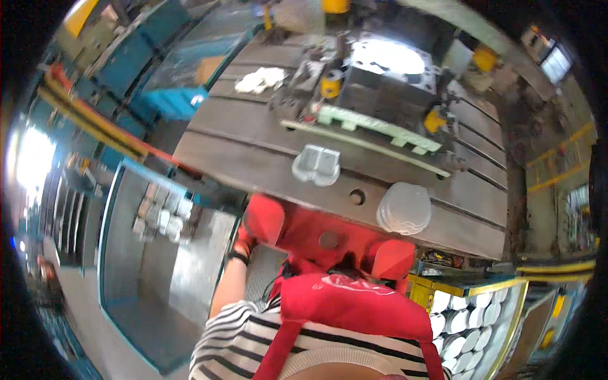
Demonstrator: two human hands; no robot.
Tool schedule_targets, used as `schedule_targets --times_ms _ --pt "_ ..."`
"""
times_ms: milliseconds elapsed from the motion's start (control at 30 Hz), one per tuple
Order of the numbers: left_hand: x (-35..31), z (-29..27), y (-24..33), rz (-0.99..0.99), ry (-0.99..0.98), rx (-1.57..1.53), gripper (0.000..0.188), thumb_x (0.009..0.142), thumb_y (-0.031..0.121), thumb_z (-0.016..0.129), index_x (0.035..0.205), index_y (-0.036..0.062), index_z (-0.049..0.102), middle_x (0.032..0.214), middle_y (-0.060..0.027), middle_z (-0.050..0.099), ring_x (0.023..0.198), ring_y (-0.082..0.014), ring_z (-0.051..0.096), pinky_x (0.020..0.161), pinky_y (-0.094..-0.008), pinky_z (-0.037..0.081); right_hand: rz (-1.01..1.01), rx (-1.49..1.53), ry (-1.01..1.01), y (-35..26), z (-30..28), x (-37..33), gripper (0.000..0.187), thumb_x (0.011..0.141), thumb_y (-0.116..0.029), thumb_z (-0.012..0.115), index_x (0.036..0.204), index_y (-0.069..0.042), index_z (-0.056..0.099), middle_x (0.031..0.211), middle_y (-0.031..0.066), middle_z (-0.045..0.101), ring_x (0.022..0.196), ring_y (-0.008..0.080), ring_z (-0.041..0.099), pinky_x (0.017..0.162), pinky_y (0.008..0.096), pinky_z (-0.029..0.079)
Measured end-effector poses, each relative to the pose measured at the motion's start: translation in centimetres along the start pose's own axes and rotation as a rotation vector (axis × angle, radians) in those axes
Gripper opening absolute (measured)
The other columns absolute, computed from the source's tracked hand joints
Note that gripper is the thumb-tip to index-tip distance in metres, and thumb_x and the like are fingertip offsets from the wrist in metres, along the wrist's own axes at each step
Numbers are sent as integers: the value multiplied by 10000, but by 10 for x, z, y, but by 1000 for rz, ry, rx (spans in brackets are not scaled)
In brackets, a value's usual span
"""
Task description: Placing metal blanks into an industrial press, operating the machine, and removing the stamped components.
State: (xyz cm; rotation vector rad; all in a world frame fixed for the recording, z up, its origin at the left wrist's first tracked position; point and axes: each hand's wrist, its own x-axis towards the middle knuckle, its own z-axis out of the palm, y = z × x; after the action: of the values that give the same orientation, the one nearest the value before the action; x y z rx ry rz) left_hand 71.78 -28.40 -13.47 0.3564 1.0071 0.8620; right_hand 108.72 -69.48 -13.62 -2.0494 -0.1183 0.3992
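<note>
My left hand (245,240), in an orange-red glove, is at the left red rounded guard (264,219) on the front of a red control panel (316,231). The guard hides its fingers. My right hand does not show; a second red guard (391,258) sits at the panel's right end. On the grey press bed (253,149) beyond the panel lies a formed sheet-metal part (316,164) with two recesses. To its right rests a stack of flat, rounded metal blanks (405,208).
A bright-topped die (392,60) stands on the slotted bed behind a pale green bar (373,147). A white rag (259,80) lies at the far left. A blue-edged bin (136,278) with metal pieces stands at left; a yellow-edged bin (465,323) of round blanks stands at lower right.
</note>
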Motion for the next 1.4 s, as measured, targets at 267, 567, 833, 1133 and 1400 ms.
schedule_targets --times_ms 267,567,833,1133,1400 --pt "15 -2 -15 55 -16 131 481 821 347 514 1223 93 441 1209 -50 491 1067 -212 494 880 -364 419 -63 -90 -119 103 39 33 386 825 -280 523 1137 -56 485 1085 151 546 993 294 517 812 362 427" --pt "25 6 -17 40 -40 185 499 792 371 546 1199 92 467 1169 -59 523 1036 -225 518 864 -379 428 -79 -139 -109 168 24 55 389 811 -285 530 1114 -43 495 1054 168 555 987 319 523 793 375 431" --pt "28 12 -15 34 -70 215 516 766 392 575 1177 91 490 1134 -67 552 1009 -237 539 850 -392 437 -50 -196 -84 182 19 70 404 814 -299 507 1099 -14 491 984 189 570 912 340 543 739 395 438" --pt "21 -32 30 15 -247 600 536 738 416 607 1153 90 517 1094 -76 583 979 -251 563 834 -406 446 -102 -246 -115 215 35 96 426 825 -316 479 1102 7 485 885 190 588 787 326 568 646 398 447" --pt "-52 194 177 493 -103 700 303 806 210 584 1062 53 543 877 -106 613 733 -211 617 601 -300 490 -49 -18 -17 165 -10 71 430 845 -322 466 1137 -7 477 830 159 591 677 260 579 560 371 452"
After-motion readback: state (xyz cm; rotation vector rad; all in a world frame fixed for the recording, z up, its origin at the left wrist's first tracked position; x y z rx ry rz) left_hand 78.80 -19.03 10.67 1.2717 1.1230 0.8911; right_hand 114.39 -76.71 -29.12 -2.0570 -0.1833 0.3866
